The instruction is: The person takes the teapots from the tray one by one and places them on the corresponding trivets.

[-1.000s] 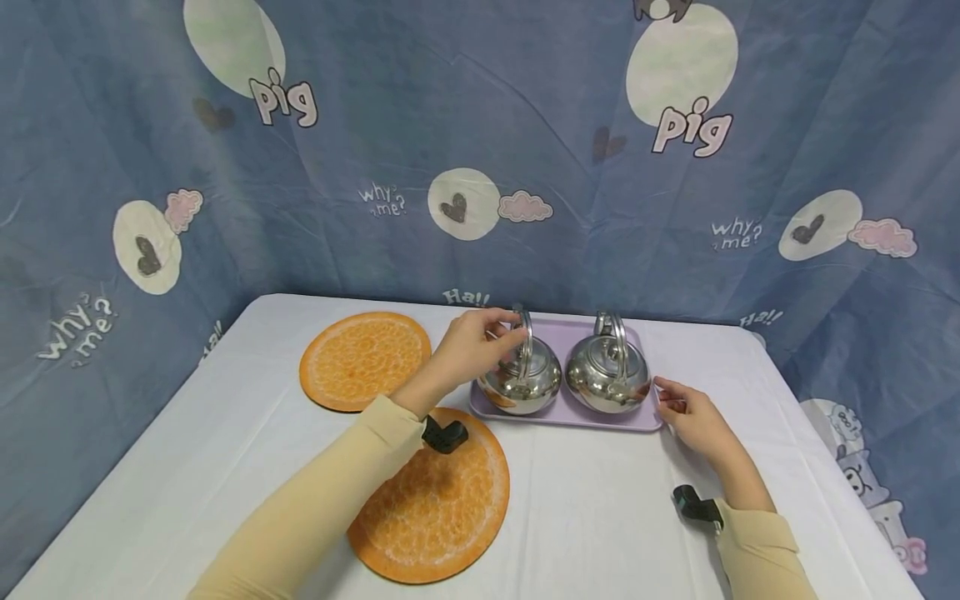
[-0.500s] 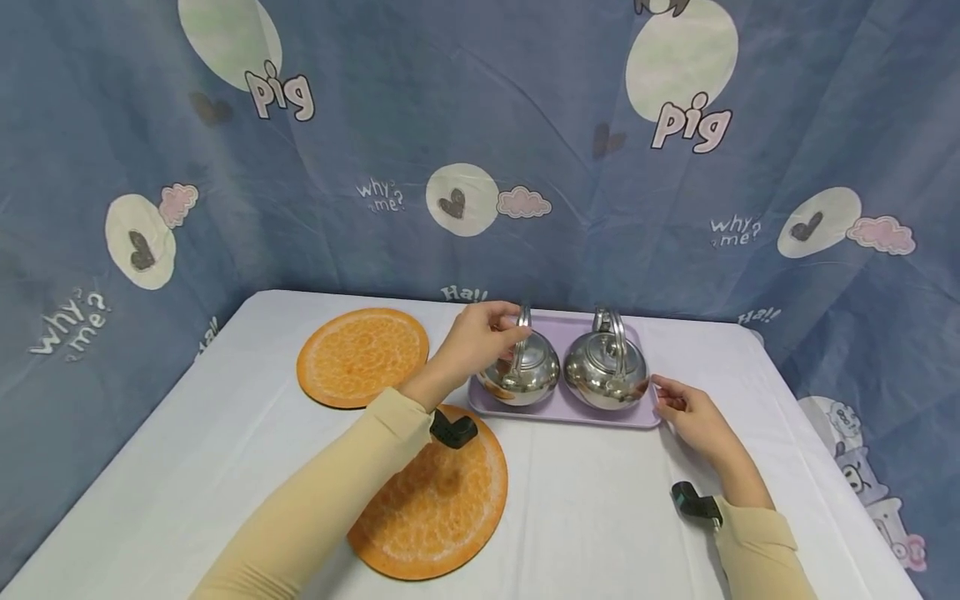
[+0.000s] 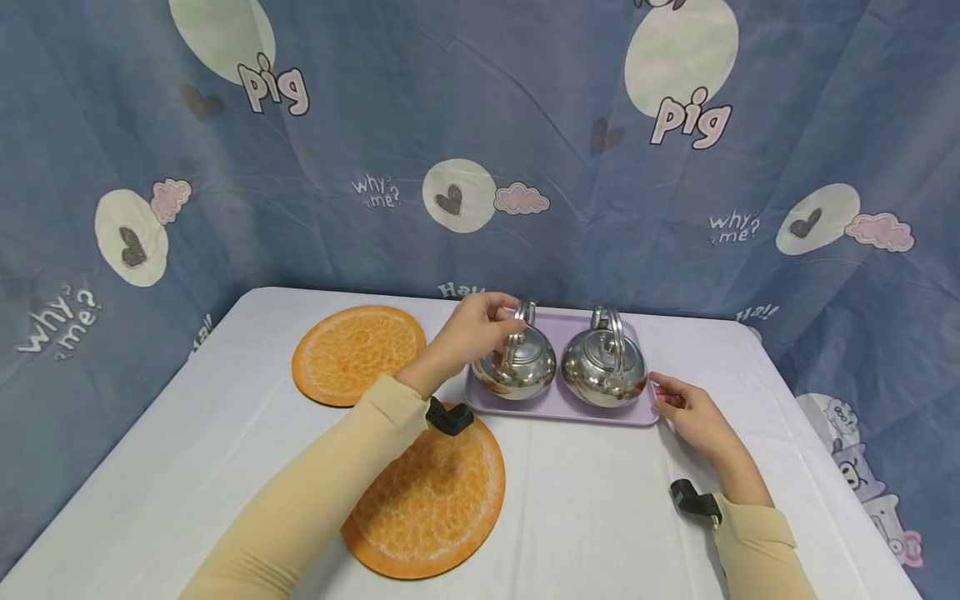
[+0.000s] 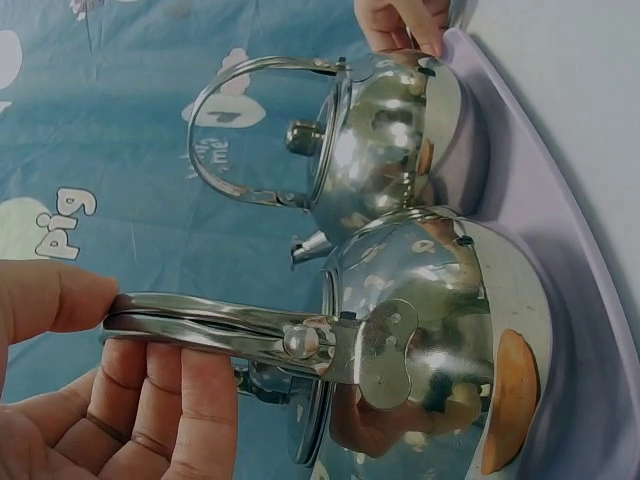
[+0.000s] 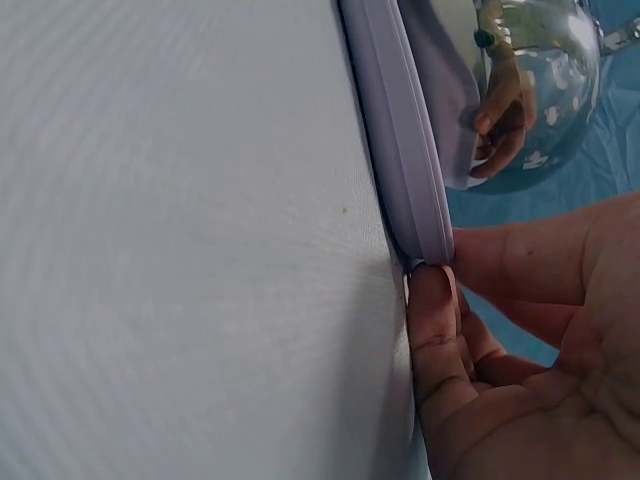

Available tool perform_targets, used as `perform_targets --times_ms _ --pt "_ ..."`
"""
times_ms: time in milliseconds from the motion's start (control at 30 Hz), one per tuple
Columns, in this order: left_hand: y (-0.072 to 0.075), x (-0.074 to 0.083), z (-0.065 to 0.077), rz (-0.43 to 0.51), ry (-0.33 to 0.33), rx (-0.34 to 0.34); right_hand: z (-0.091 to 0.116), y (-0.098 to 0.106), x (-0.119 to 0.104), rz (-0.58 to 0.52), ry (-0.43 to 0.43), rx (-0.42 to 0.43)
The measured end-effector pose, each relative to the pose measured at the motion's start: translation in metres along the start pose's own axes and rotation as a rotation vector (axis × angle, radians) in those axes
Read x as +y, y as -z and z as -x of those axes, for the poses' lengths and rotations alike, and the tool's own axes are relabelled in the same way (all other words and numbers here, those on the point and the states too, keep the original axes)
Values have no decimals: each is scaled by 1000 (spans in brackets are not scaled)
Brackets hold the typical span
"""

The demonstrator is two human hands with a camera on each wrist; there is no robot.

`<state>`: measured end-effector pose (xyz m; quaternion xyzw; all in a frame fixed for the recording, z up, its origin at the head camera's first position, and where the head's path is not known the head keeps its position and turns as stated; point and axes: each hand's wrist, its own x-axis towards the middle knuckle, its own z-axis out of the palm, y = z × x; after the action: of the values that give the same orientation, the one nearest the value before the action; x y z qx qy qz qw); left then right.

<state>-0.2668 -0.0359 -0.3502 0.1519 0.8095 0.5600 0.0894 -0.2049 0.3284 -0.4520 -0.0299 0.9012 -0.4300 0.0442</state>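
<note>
Two shiny steel kettles stand side by side in the head view, over a lilac tray. My left hand grips the arched handle of the left kettle; in the left wrist view the thumb lies over the handle and the fingers sit under it. That kettle's base is close over the tray. To its right, the other kettle has its handle upright and its lidded top showing. My right hand pinches the tray's right edge between thumb and fingertips, seen closely at the tray rim.
Two round orange-slice mats lie on the white tablecloth: one mat at the back left, the other mat under the left forearm. A blue printed curtain hangs right behind the table.
The left kettle has shifted slightly back or up relative to the tray's front edge, along with my left hand. My right hand has stayed at the tray's edge.
</note>
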Motion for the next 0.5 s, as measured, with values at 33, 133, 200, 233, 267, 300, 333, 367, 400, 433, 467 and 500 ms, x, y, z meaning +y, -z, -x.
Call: perform_targets --times_ms 33,133,200,233,267,300,333,367,400,433,467,500 --pt "1 0 0 3 1 -3 0 0 0 -1 2 0" --pt "2 1 -1 6 0 -11 -1 0 1 -7 0 -1" --pt "3 1 -2 14 -1 -15 -1 0 2 -13 -4 -5" --pt "4 1 -2 21 -2 -16 -1 0 2 -17 -7 -7" --pt "5 2 -2 25 -4 -17 -1 0 2 -18 -9 -9" --pt "5 2 -2 30 -5 -17 -2 0 2 -19 -12 -10" --pt "6 3 -3 34 -7 -16 -1 0 2 -20 -13 -10" --pt "7 3 -3 39 -10 -14 -1 1 2 -20 -13 -10" --pt "8 4 -3 43 -11 -13 -1 1 2 -21 -12 -9" --pt "9 4 -3 47 -13 -10 0 1 1 -22 -13 -9" --pt "10 5 -2 51 -14 -7 0 1 1 -24 -14 -9" --pt "11 6 -2 55 -13 -4 0 1 1 -26 -15 -9"
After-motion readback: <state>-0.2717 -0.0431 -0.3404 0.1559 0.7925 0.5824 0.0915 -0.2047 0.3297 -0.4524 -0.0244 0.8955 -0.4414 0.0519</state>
